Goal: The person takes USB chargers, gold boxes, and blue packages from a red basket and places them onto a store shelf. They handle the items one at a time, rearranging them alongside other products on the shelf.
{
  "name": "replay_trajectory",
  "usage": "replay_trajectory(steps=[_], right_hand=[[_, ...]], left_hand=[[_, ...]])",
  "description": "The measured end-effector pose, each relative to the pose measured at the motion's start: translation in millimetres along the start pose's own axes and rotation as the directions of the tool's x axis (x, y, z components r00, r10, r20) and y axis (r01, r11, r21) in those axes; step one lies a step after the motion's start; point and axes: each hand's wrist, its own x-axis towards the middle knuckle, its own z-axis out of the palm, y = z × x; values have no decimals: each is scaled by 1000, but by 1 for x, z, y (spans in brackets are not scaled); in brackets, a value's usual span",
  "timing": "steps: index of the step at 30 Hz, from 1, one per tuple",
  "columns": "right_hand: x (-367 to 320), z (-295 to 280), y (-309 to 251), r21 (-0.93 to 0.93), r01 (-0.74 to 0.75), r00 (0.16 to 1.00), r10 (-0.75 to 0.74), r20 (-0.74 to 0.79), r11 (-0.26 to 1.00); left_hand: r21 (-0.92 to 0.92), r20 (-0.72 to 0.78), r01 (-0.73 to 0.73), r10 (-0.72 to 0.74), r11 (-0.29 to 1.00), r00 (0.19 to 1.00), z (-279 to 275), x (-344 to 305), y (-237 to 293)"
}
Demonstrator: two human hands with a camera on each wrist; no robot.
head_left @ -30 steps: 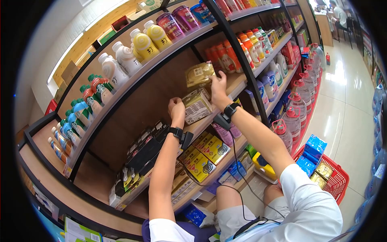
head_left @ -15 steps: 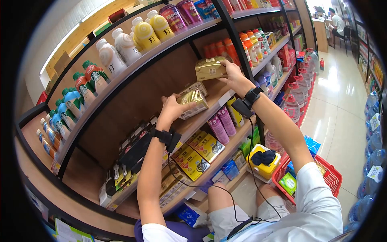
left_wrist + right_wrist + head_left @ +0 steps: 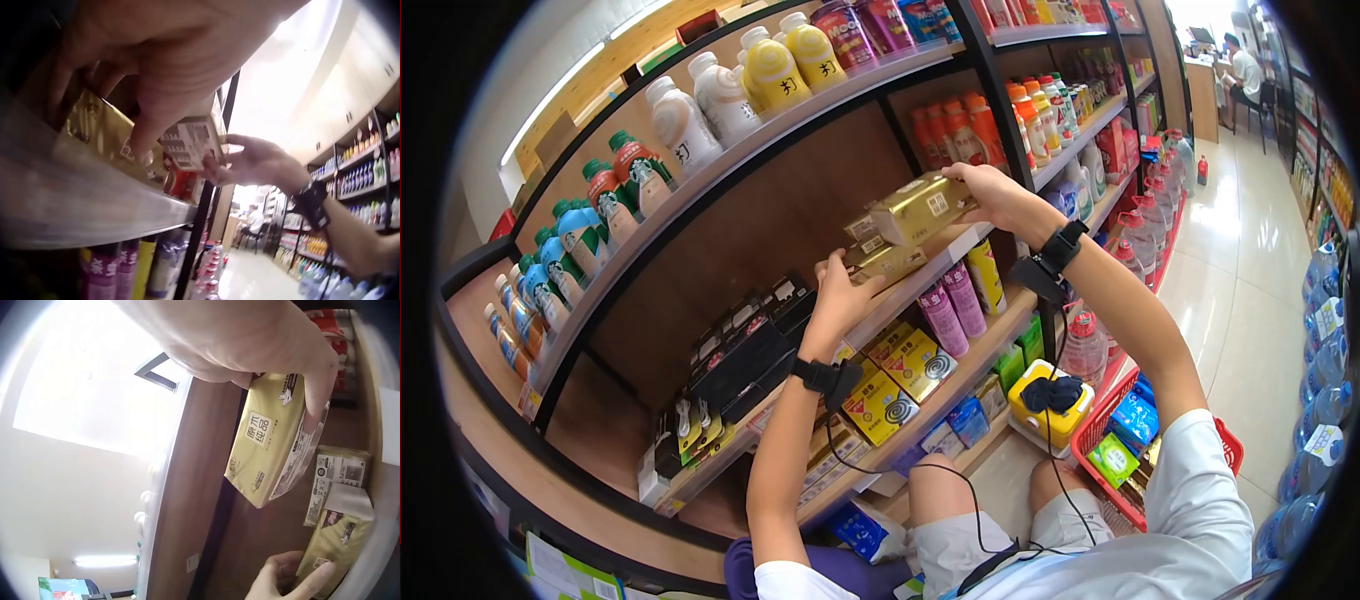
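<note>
My right hand (image 3: 1003,197) grips one end of a gold tissue pack (image 3: 265,437), thumb on its side, and holds it above the shelf. Lower and to the left, my left hand (image 3: 840,298) pinches a second gold tissue pack (image 3: 340,540) at the shelf's front edge, with the thumb over its top. Behind that one stands another tissue pack (image 3: 344,469), its printed side showing in the right wrist view. In the head view the raised pack partly covers the two below it.
Black boxes (image 3: 745,350) stand left on this shelf, orange-capped bottles (image 3: 960,130) at its right end. Below are purple spray cans (image 3: 945,315) and yellow boxes (image 3: 880,405). A red basket (image 3: 1090,440) with packs stands on the floor beside a yellow box (image 3: 1050,405). Cables hang from both wrists.
My left hand has opened from beside the packs and taken hold of one. The pack in my right hand rose to the right, then turned and came down over the others.
</note>
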Motion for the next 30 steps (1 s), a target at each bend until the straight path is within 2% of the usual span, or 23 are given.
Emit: replay_trajectory(steps=[4,7,11,13,14,17,19,22,24,26,29,30], right_hand=[[-15,-1,1,-38,68,992,-64,110,997],[-31,1,5,-100,139,982,-125,140,985],[-40,7,18,-257,148,987,-128,95,955],[-40,11,24,-288,132,990,-111,87,949],[-41,14,28,-255,124,992,-113,56,959],[-24,18,44,-200,96,995,-100,-9,975],[-13,20,54,-119,64,998,-60,32,991],[5,33,70,-122,68,997,-71,-25,990],[11,41,69,-430,219,971,-239,7,876],[4,48,68,-665,333,912,-408,45,669],[18,49,72,-796,481,836,-466,290,367],[23,48,70,-777,554,786,-494,371,299]], left_hand=[[60,110,-72,65,996,992,-1,-15,3],[117,106,-68,56,991,993,4,-22,4],[136,175,-165,140,977,975,10,-4,-9],[61,179,-71,59,996,982,7,-5,-1],[23,182,-25,20,999,983,6,-5,2],[26,103,-97,94,995,990,10,-10,-9],[-46,97,-63,67,997,993,-1,-23,6],[-89,42,-32,36,996,998,6,-23,9],[-109,20,-6,8,994,1000,15,-16,5],[-112,-12,-9,8,994,1000,25,-8,-8],[-74,-68,-47,42,996,997,39,2,-29],[-54,-86,-51,46,997,995,42,3,-34]])
